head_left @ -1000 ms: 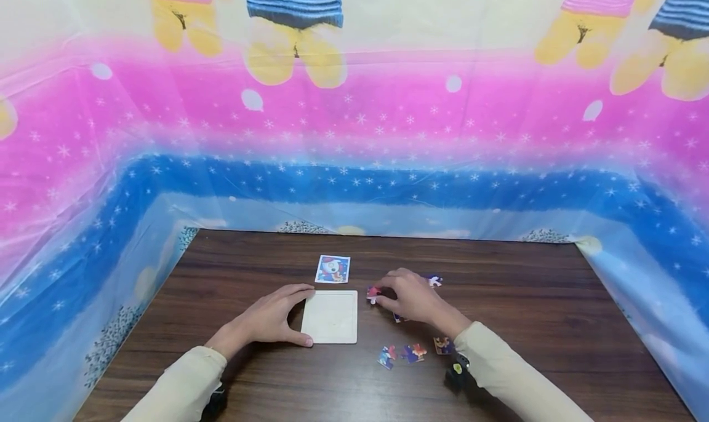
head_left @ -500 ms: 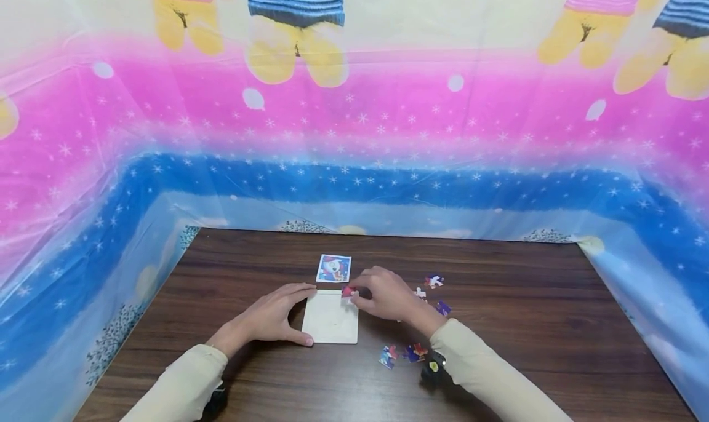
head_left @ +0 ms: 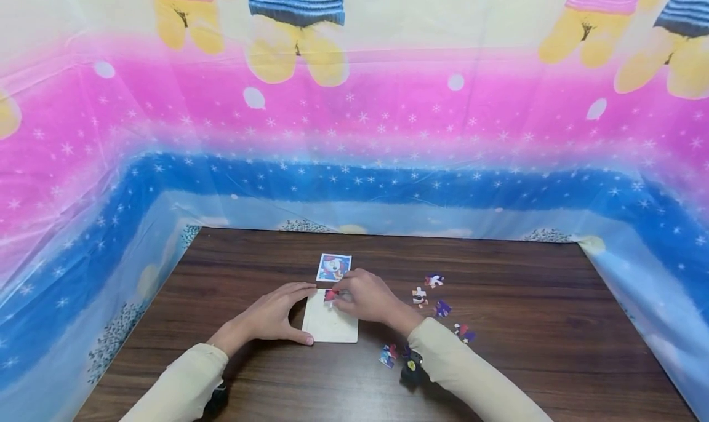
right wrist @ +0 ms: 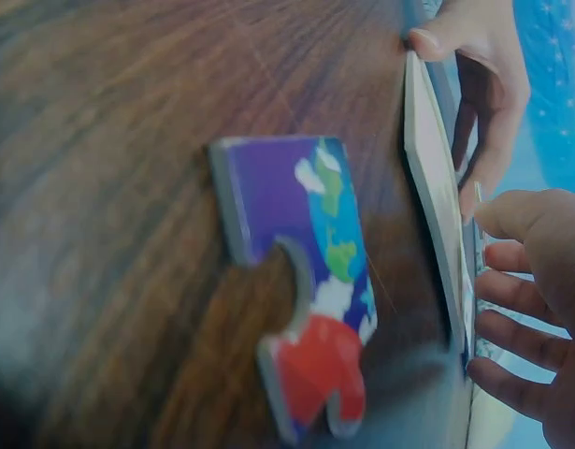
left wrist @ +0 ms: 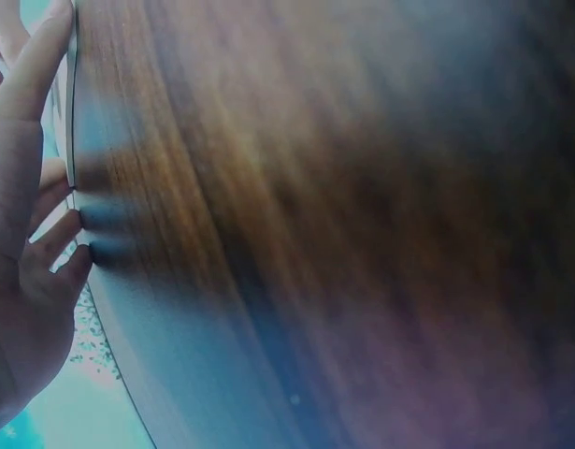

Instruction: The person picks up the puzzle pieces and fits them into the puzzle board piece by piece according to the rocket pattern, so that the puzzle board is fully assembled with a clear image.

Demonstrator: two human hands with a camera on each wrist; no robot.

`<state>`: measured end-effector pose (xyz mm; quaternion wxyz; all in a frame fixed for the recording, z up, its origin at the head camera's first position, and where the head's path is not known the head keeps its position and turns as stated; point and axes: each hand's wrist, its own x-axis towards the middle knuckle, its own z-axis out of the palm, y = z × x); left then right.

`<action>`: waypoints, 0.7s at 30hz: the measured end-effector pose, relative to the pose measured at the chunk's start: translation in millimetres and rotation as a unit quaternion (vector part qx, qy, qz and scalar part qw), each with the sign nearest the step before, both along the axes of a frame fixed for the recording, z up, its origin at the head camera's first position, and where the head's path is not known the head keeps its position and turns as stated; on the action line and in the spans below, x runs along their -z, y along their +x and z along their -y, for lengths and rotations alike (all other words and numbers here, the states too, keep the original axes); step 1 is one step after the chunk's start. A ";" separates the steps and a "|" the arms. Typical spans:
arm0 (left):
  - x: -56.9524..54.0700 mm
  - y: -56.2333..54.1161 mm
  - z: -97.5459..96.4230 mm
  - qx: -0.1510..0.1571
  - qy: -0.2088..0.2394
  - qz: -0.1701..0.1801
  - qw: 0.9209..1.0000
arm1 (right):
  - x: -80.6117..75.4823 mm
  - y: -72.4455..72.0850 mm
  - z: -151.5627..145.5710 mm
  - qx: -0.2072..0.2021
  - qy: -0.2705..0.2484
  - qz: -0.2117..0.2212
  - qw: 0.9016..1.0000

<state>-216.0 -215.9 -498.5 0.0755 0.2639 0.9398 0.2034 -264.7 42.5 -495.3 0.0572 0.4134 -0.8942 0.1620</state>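
Observation:
A white square puzzle board (head_left: 332, 326) lies on the table, its pale side also visible in the right wrist view. Along its left edge my left hand (head_left: 274, 313) grips it, thumb at the near corner and fingers at the far one. My right hand (head_left: 368, 297) pinches a red and purple jigsaw piece (head_left: 329, 296) over the board's far left corner; fingertips partly cover it. Close to the right wrist camera lies a purple, blue and red jigsaw piece (right wrist: 268, 187). The left wrist view shows my left hand (left wrist: 25, 187) at the board's thin edge.
Behind the board lies a small picture card (head_left: 333, 267). Right of the board are loose jigsaw pieces, among them a white one (head_left: 420, 296), a purple one (head_left: 442, 309) and a red-purple one (head_left: 464, 333). A patterned cloth (head_left: 354, 188) encloses the brown table (head_left: 526, 299).
My right hand has carried the red and purple jigsaw piece leftward from beside the board to its far left corner. My left hand has stayed at the board's left edge.

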 end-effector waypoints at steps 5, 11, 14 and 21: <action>-0.4 0.4 0.3 0.001 0.003 -0.003 1.000 | 3.9 -1.0 7.5 0.000 0.007 -0.013 1.000; -0.4 0.4 0.1 0.004 0.003 -0.011 1.000 | 8.5 -2.3 12.4 0.004 0.010 -0.020 1.000; -0.1 0.3 0.3 0.004 0.003 -0.011 1.000 | 8.9 -2.0 13.6 0.009 0.011 -0.020 1.000; 0.1 0.7 0.3 -0.003 0.004 0.002 1.000 | 8.3 -0.8 16.2 0.018 0.004 -0.022 1.000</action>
